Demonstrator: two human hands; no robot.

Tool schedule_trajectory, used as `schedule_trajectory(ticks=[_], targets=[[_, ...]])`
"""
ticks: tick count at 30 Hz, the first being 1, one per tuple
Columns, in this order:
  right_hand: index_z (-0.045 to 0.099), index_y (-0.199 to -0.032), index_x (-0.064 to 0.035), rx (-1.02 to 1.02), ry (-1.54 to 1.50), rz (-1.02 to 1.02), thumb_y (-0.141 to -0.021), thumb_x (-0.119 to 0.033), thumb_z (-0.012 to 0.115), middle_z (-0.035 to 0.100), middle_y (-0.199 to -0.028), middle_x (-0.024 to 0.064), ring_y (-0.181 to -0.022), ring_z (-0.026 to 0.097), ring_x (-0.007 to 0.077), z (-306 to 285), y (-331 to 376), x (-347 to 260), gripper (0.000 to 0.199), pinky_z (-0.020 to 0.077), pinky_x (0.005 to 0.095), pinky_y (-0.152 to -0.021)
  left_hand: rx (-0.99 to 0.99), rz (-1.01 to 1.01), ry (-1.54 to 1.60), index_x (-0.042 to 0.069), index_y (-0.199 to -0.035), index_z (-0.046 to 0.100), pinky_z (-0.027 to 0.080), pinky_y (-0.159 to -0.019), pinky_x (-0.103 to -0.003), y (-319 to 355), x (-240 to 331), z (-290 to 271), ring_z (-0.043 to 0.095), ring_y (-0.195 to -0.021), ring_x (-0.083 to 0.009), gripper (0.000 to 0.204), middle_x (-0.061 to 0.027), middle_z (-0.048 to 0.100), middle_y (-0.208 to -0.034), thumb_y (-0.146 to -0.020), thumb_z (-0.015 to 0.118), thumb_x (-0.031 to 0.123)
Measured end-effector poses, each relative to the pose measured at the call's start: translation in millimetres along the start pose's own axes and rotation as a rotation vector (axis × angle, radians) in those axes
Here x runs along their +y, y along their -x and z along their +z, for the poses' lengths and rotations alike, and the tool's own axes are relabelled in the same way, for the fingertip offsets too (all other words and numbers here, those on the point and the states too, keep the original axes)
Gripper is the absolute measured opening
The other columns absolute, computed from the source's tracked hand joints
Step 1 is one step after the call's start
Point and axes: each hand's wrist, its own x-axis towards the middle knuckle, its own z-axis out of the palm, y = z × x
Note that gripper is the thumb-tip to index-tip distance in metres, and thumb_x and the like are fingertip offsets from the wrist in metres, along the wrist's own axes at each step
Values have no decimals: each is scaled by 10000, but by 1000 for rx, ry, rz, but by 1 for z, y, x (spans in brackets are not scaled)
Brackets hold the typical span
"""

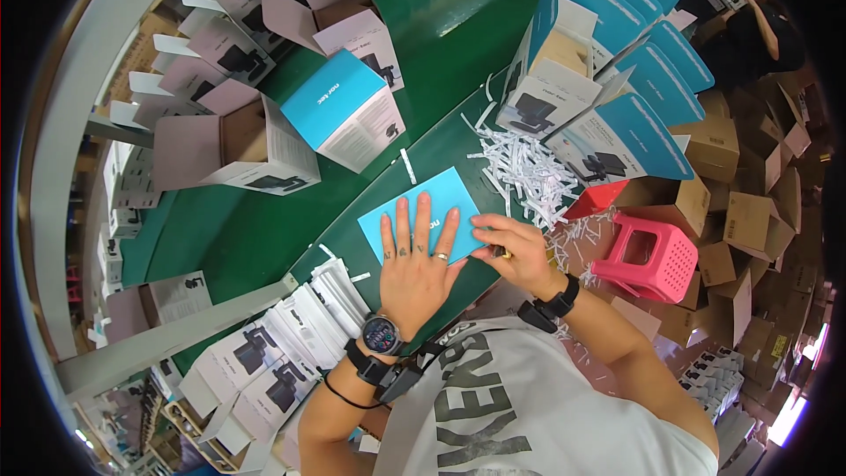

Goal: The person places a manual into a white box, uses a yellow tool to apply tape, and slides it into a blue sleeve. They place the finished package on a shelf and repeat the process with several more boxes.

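Note:
A flat blue carton [437, 197] lies on the green table [264, 238] in front of me. My left hand [414, 257] presses down on it, palm flat and fingers spread. My right hand [515, 251] is at the carton's right edge, fingers curled and pinching something small there; what it pinches is hidden. A watch and a dark strap sit on my left wrist, a black band on my right.
A closed blue-topped box [348, 110] and open white cartons [238, 145] stand on the table behind. A pile of white paper strips [529, 172] lies right, beside upright blue boxes [617, 62]. A stack of flat white cartons [291, 339] sits left; a pink stool [652, 257] right.

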Motion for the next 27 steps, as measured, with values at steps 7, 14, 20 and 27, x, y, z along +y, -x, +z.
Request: schedule_trajectory(ticks=[7, 14, 20, 27], targets=[[738, -1114, -43, -21, -55, -42, -741, -13, 875, 729, -1234, 122, -906, 760, 256, -1, -11, 15, 398, 626, 301, -684, 11, -163, 127, 93, -1586, 393, 325, -1138, -633, -2, -32, -26, 414, -1330, -536, 1159, -349, 408, -1453, -664, 867, 612], [726, -1167, -34, -240, -121, -160, -858, -31, 778, 705, -1254, 183, -1100, 717, 319, 0, -114, 29, 313, 594, 368, -896, -32, -211, 102, 107, -1561, 425, 371, -1114, -602, 13, -86, -69, 480, -1254, -508, 1171, -291, 465, -1398, -596, 933, 534], [698, -1220, -113, 122, 323, -38, -889, -114, 665, 677, -1319, 120, -1146, 660, 384, 28, -312, 77, 333, 570, 437, -938, -91, -288, -190, 120, -1570, 419, 266, -1208, -621, 67, -220, -115, 358, -1429, -511, 1137, -298, 387, -1544, -613, 945, 435], [715, -1132, -102, 25, 592, 86, -923, -182, 692, 735, -1068, 175, -1005, 689, 406, 39, -355, 107, 225, 566, 481, -840, 223, -857, -391, 9, -1571, 368, 167, -1218, -674, 102, -298, 5, 217, -1527, -516, 984, -340, 252, -1636, -826, 768, 512]])
